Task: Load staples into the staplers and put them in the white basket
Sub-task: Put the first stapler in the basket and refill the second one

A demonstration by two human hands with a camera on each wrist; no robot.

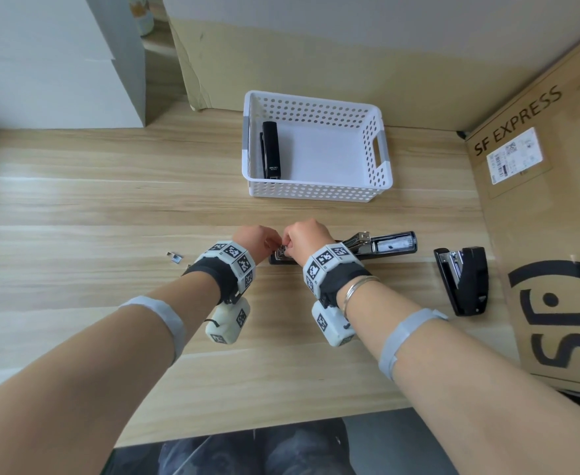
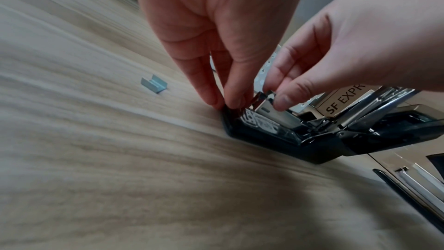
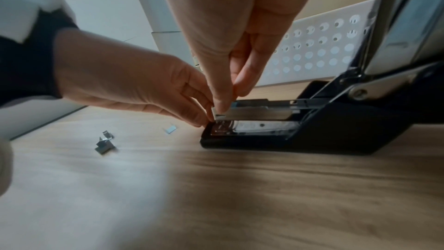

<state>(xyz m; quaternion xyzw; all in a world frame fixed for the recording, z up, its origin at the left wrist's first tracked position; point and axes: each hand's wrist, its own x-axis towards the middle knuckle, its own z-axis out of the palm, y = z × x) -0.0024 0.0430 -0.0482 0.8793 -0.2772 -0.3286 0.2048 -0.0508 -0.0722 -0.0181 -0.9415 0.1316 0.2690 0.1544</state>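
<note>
While the opened stapler (image 1: 381, 246) lies lengthwise left-to-right, both hands' grips—left hand (image 1: 255, 238), right hand (image 1: 307, 236)—pinch its left-pointing front end.

1. Three black staplers: one lying in the basket (image 1: 270, 150), one opened flat on the table (image 1: 381, 246), one opened at the right (image 1: 463, 286).
2. One white basket (image 1: 316, 192).
3. Loose staple pieces on the table: at least two, one larger (image 3: 104, 144), one smaller (image 3: 171, 130).
4. Two hands: left (image 1: 254, 236), right (image 1: 307, 236).
5. One printed cardboard box (image 1: 538, 200).
</note>
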